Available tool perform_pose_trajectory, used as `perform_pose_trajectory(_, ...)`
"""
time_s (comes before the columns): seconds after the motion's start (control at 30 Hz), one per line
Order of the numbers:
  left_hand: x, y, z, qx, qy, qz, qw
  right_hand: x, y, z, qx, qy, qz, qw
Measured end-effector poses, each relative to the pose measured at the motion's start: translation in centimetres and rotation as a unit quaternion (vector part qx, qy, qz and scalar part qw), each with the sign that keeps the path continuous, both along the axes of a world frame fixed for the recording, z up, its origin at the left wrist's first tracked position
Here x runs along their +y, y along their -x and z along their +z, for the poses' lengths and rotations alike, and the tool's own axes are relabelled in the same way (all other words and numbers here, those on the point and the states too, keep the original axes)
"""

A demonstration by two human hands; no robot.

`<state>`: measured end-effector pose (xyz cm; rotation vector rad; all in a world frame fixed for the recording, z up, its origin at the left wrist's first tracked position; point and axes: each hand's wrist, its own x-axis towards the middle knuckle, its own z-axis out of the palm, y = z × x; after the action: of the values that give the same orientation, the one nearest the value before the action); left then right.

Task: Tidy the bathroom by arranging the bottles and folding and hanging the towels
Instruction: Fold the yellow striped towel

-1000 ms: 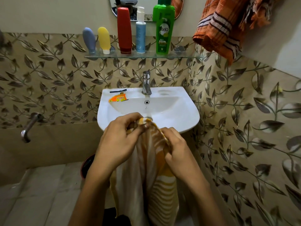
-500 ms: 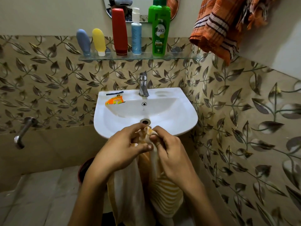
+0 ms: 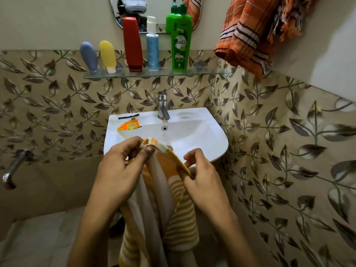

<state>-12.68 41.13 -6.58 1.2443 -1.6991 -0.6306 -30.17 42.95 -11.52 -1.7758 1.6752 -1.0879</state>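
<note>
Currently at towel-folding step: yellow striped towel [image 3: 169, 199] held in front of sink [image 3: 215, 143], top edge pinched by left hand [image 3: 123, 170] at corner, by right hand [image 3: 202, 178] further along, rest hanging down. Bottles [image 3: 134, 45] upright on glass shelf [image 3: 204, 73]; orange towel [image 3: 250, 31] hung on wall, upper right. Next move, by est.: spread corners apart, edges aligned, then fold.

Left hand [image 3: 123, 170] pinches the top corner of a yellow-and-white striped towel [image 3: 169, 199] over the front edge of the white sink [image 3: 202, 132]; right hand [image 3: 202, 178] grips its upper edge. Five bottles stand along the glass shelf [image 3: 202, 73]. An orange checked towel [image 3: 250, 33] hangs at the wall corner.
</note>
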Motion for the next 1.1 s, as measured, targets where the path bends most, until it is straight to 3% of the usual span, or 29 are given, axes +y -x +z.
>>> perform_pose_trajectory(0.13, -0.5, 0.3, -0.4, 0.099, 0.026, 0.069, 0.992, 0.1, -0.2, 0.3, -0.008, 0.027, -0.004, 1.000)
perform_pose_trajectory(0.2, -0.5, 0.1, -0.6, 0.113, 0.017, 0.052, 0.992, 0.4, -0.8, 1.0, -0.038, 0.052, 0.012, 0.998)
perform_pose_trajectory(0.37, 0.2, 0.1, -0.7, -0.013, -0.089, -0.143, 0.986, 1.2, -2.1, 1.9, -0.036, 0.085, 0.057, 0.994)
perform_pose_trajectory(0.57, 0.1, -0.4, -0.6, -0.061, -0.115, -0.201, 0.971, 1.5, -2.3, 2.0, -0.077, 0.077, 0.093, 0.990)
perform_pose_trajectory(0.8, 0.1, -0.6, -0.4, -0.054, -0.021, -0.077, 0.995, 1.4, -2.0, 1.7, -0.070, 0.046, 0.097, 0.992)
perform_pose_trajectory(0.97, -0.1, -0.6, -0.4, 0.070, -0.003, 0.000, 0.998, 1.4, -0.8, 1.5, -0.033, 0.032, 0.029, 0.999)
perform_pose_trajectory(1.1, -0.2, -0.9, -0.5, 0.106, 0.009, 0.049, 0.993, 1.4, 0.2, 1.1, 0.002, -0.016, -0.055, 0.998)
